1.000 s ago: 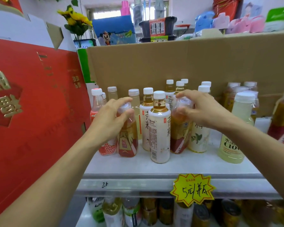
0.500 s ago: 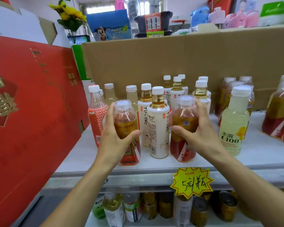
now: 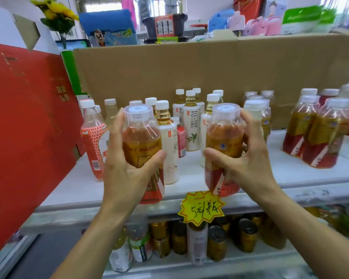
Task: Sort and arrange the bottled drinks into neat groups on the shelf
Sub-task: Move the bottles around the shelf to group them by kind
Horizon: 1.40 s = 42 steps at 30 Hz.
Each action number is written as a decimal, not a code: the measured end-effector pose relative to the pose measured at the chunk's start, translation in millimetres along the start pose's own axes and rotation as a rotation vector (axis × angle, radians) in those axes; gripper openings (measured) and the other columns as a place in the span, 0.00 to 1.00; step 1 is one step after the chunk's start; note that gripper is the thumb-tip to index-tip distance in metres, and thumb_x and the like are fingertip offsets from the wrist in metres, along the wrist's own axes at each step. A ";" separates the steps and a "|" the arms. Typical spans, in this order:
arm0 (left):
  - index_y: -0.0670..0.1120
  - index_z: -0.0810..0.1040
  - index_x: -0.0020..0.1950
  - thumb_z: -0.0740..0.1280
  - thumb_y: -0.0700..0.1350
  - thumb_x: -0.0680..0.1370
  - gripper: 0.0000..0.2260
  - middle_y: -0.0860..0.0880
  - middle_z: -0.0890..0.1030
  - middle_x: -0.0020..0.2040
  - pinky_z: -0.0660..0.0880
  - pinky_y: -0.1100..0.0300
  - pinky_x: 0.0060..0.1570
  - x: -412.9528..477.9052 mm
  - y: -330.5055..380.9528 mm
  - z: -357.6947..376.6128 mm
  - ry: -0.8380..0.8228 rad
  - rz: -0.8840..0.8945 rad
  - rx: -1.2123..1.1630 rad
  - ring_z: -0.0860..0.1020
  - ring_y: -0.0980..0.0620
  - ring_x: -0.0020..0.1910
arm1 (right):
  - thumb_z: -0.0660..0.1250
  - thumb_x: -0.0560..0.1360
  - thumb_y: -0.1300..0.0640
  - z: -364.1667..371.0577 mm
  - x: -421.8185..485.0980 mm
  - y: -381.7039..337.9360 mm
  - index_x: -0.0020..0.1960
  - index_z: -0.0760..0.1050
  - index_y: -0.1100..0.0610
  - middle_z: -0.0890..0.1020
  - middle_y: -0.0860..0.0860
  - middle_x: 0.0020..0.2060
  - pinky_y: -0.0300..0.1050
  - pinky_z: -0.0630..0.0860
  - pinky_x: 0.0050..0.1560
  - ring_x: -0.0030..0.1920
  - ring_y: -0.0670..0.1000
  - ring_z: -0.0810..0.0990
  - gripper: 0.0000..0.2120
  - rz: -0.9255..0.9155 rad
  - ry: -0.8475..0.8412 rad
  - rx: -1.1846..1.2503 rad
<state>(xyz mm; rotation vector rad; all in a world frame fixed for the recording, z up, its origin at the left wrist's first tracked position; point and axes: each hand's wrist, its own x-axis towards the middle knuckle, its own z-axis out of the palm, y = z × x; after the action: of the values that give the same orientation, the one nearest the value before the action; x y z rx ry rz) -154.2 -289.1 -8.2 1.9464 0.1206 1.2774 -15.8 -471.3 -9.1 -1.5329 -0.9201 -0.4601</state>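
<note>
1. Where the white shelf (image 3: 280,174) ended at far left, a flat red cardboard panel (image 3: 28,127) with gold lettering stood on edge. Just right of it stood a clear plastic orange-labelled bottle (image 3: 93,143) with a honeycomb print and a white cap.
2. Left hand (image 3: 127,170) gripped the left amber bottle (image 3: 142,141), which was clear, round-shouldered plastic with a wide translucent cap and a gold-and-red label. Thumb curled across the label front, fingers round the far side. Bottle upright, base level with the shelf's front lip; contact with the shelf could not be judged.
3. Between the hands, slim tea bottles (image 3: 191,125) with matte white sleeves and small white caps stood on the shelf. Plain brown cardboard backing (image 3: 189,67) rose behind them.
4. Right hand (image 3: 250,162) gripped the right amber bottle (image 3: 224,137), same type, thumb in front and fingers wrapped behind. Bottle upright, base at the front lip just above a yellow starburst price tag (image 3: 203,208), handwritten.
5. Far right, a cluster of matching amber bottles (image 3: 318,133) stood on the shelf, well apart from both hands.
</note>
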 end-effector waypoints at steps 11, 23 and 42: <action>0.79 0.51 0.68 0.73 0.64 0.66 0.39 0.76 0.65 0.67 0.73 0.62 0.63 -45.0 87.7 170.1 -0.172 -0.087 -0.113 0.71 0.72 0.64 | 0.80 0.65 0.55 -170.3 -12.9 33.0 0.69 0.62 0.38 0.78 0.40 0.56 0.31 0.77 0.52 0.56 0.39 0.80 0.41 0.047 -0.078 0.013; 0.83 0.46 0.64 0.70 0.68 0.66 0.38 0.66 0.65 0.73 0.72 0.49 0.67 -42.6 134.3 332.4 -0.068 -0.179 -0.077 0.71 0.61 0.68 | 0.77 0.60 0.48 -341.3 17.5 103.4 0.63 0.63 0.31 0.79 0.35 0.53 0.27 0.76 0.46 0.51 0.35 0.81 0.38 0.121 -0.045 0.004; 0.56 0.45 0.80 0.68 0.48 0.80 0.38 0.63 0.47 0.75 0.46 0.63 0.75 2.7 92.7 388.1 -0.198 -0.090 0.377 0.48 0.63 0.75 | 0.74 0.62 0.39 -333.1 75.3 188.1 0.71 0.54 0.34 0.71 0.43 0.65 0.44 0.73 0.60 0.58 0.38 0.75 0.44 0.253 -0.104 -0.098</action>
<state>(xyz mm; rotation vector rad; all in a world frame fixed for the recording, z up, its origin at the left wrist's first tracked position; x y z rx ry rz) 131.6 -567.5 -16.4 2.3475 0.3672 1.0518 246.0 -760.2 -9.5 -1.7489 -0.7783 -0.2479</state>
